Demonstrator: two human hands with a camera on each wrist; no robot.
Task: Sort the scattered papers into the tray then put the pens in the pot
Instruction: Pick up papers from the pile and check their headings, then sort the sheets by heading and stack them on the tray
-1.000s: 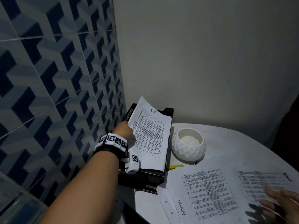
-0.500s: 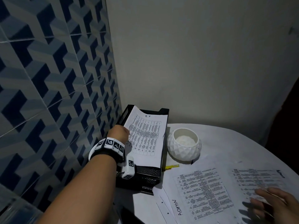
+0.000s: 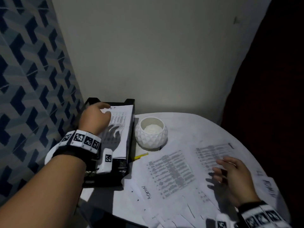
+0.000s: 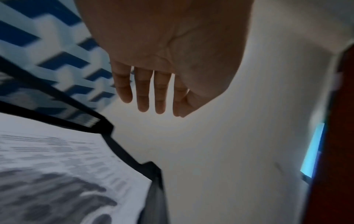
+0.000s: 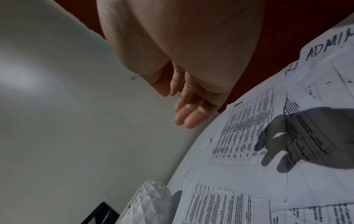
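Observation:
A printed sheet [image 3: 122,129] lies flat in the top of the black mesh tray [image 3: 130,102] at the table's left, by the wall. My left hand [image 3: 102,115] hovers over the sheet's far end; in the left wrist view its fingers [image 4: 142,97] are straight and hold nothing above the sheet [image 4: 57,166]. Several printed papers [image 3: 171,175] are spread over the white table. My right hand [image 3: 222,170] floats just above one of them [image 5: 245,128], its fingers [image 5: 189,119] relaxed and empty. The white faceted pot [image 3: 151,132] stands empty beside the tray.
A yellow pen or marker [image 3: 141,156] pokes out between tray and pot, partly under paper. The round table [image 3: 189,125] sits in a corner, with a blue patterned tile wall to the left and a plain wall behind. A dark red surface borders the right side.
My left hand has let go of the raised sheet, which now lies flat in the tray, and has moved toward its far end. My right hand has shifted slightly left over the papers.

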